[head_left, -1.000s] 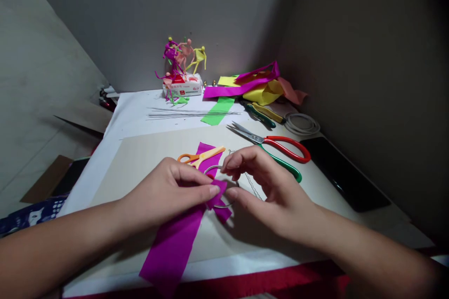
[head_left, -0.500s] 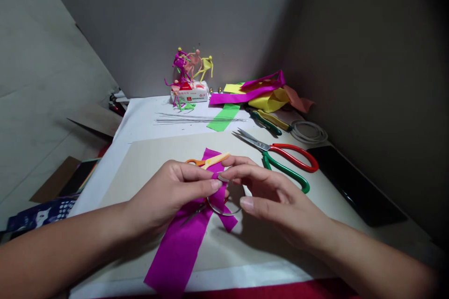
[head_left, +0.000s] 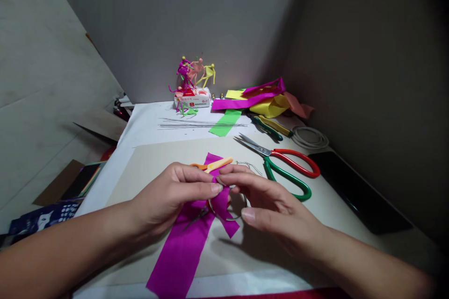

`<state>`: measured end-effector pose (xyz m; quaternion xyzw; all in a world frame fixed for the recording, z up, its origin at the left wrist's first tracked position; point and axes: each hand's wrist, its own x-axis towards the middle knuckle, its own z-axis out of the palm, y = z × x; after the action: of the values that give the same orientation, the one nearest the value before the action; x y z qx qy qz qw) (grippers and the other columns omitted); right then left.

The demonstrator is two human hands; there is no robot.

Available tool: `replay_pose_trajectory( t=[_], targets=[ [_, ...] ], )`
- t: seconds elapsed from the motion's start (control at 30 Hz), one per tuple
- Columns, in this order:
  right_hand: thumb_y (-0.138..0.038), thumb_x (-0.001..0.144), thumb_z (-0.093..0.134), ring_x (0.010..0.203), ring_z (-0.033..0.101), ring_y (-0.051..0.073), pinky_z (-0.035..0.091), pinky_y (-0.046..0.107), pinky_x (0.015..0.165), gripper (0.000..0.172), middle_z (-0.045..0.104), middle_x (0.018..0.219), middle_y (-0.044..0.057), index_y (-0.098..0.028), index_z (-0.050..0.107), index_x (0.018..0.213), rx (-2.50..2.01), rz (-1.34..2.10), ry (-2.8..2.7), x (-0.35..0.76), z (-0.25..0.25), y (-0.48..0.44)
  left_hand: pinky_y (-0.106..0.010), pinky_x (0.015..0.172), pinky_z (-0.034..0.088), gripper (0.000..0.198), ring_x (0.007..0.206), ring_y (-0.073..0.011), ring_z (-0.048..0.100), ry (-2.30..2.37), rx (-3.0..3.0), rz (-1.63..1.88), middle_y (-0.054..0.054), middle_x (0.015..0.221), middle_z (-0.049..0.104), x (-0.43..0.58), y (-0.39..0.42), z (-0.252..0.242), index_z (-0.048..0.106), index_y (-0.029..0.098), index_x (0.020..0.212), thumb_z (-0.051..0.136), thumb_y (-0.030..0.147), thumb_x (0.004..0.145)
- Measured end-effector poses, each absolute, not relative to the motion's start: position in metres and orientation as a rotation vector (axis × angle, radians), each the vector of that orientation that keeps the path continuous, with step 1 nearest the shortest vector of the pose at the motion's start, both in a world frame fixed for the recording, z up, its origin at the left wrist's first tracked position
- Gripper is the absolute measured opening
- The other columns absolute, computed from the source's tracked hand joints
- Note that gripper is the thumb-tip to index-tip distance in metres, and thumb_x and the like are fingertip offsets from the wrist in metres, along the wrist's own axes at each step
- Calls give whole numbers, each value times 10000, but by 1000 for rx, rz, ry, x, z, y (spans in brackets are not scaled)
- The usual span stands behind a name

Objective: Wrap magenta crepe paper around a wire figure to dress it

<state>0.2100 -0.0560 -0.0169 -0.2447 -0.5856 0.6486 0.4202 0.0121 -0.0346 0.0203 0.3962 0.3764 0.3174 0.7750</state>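
My left hand point(head_left: 171, 196) pinches a magenta paper strip point(head_left: 182, 252) against a thin wire ring point(head_left: 228, 215), thumb and forefinger closed at the ring's top. My right hand point(head_left: 270, 205) meets it from the right, its forefinger and thumb curled round the same ring and the strip wound over it. The strip trails toward me over the beige board point(head_left: 147, 163). Small orange scissors point(head_left: 208, 166) lie just behind my fingers, on another magenta piece.
Large red-and-green scissors point(head_left: 284, 166) lie right of my hands. Behind them are green pliers point(head_left: 268, 127), a coil of white wire point(head_left: 310, 138), straight wires point(head_left: 196, 124), a green strip point(head_left: 227, 121), heaped coloured paper point(head_left: 263, 98) and wire figures point(head_left: 194, 74) on a box. A black phone point(head_left: 365, 196) lies far right.
My right forefinger has come down onto the top of the ring beside my left fingertips. The view has shifted slightly, and a dark wire end now shows under the strip.
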Motion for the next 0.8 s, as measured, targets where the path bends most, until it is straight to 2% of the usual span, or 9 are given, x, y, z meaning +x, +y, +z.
replay_pose_trajectory(
  t=[0.33, 0.53, 0.8],
  targets=[
    [-211, 823, 632, 1321, 334, 217, 244, 383, 1122, 405, 446, 1332, 41, -305, 601, 1216, -595, 1523, -1540, 209, -19, -57, -206, 631, 460, 61, 606, -106, 605, 843, 851, 658, -34, 635, 718, 10, -33, 21, 768, 133, 717, 761, 170, 669],
    [-206, 835, 619, 1307, 342, 210, 231, 389, 1127, 435, 444, 1322, 58, -304, 575, 1257, -638, 1417, -1621, 210, -18, -58, -207, 671, 481, 74, 640, -117, 645, 782, 812, 669, -47, 682, 738, 10, -34, 21, 765, 131, 751, 757, 154, 681],
    [-187, 831, 617, 1320, 323, 219, 228, 428, 1124, 454, 427, 1335, 49, -350, 570, 1252, -701, 1291, -1678, 208, -20, -60, -202, 626, 475, 68, 588, -103, 622, 796, 775, 664, -48, 638, 716, 10, -35, 22, 753, 120, 733, 760, 159, 678]
  ],
)
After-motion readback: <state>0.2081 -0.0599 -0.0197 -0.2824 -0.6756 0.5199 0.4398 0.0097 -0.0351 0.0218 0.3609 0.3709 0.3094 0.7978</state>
